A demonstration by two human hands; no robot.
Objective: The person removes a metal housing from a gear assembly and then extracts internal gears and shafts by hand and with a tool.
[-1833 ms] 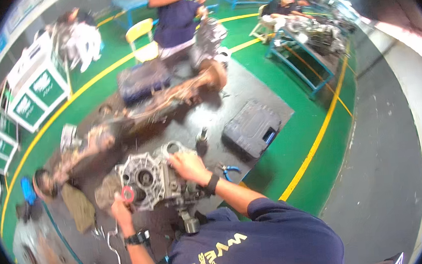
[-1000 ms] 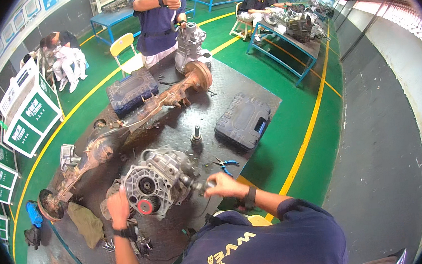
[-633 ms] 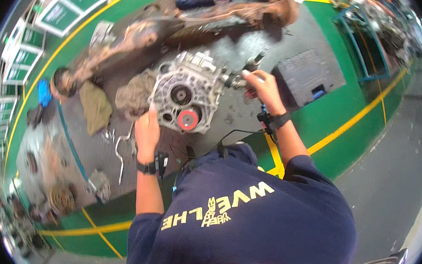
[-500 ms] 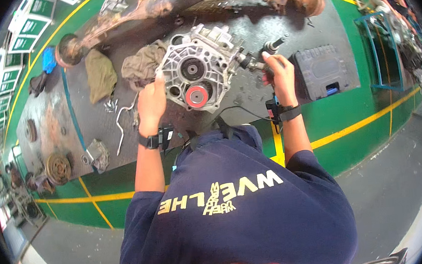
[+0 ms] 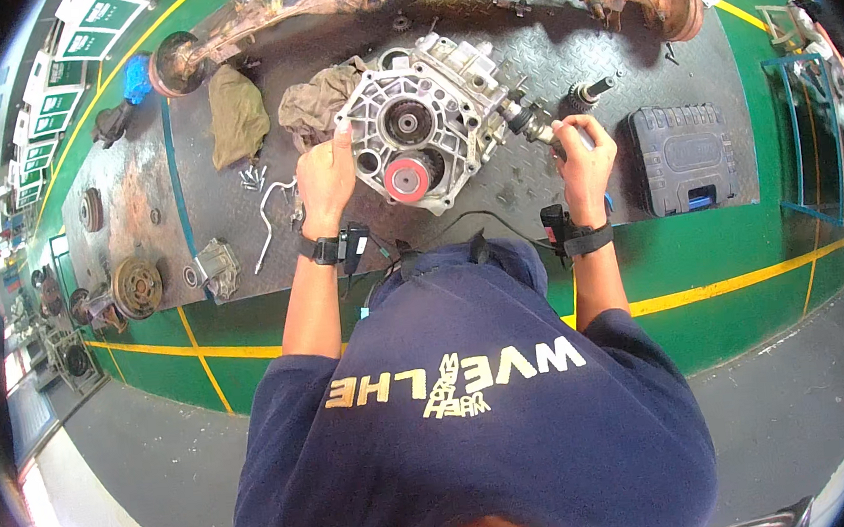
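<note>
A grey cast-metal gearbox housing (image 5: 444, 111) lies on the table in front of me. A round bearing sits in its middle opening, and a red-rimmed disc (image 5: 405, 180) is below that. At the housing's left edge my left hand (image 5: 326, 179) is closed, thumb raised against the rim; its fingers are mostly hidden. My right hand (image 5: 588, 154) has its fingers closed on the outer end of a grey metal shaft part (image 5: 533, 123) that juts from the housing's right side. Just beyond that hand a dark toothed gear shaft (image 5: 590, 94) stands apart from it.
A rusty axle (image 5: 320, 9) spans the far side of the table. Rags (image 5: 239, 117), bolts (image 5: 252, 178) and a bent metal pipe (image 5: 266, 227) lie to the left. A black tool case (image 5: 686, 158) is at the right, and a brown drum (image 5: 136, 286) sits far left.
The whole view has shifted, so table things appear farther right. My right fingers have drawn away from the standing gear shaft and closed on the jutting part. My left hand stays at the housing's edge.
</note>
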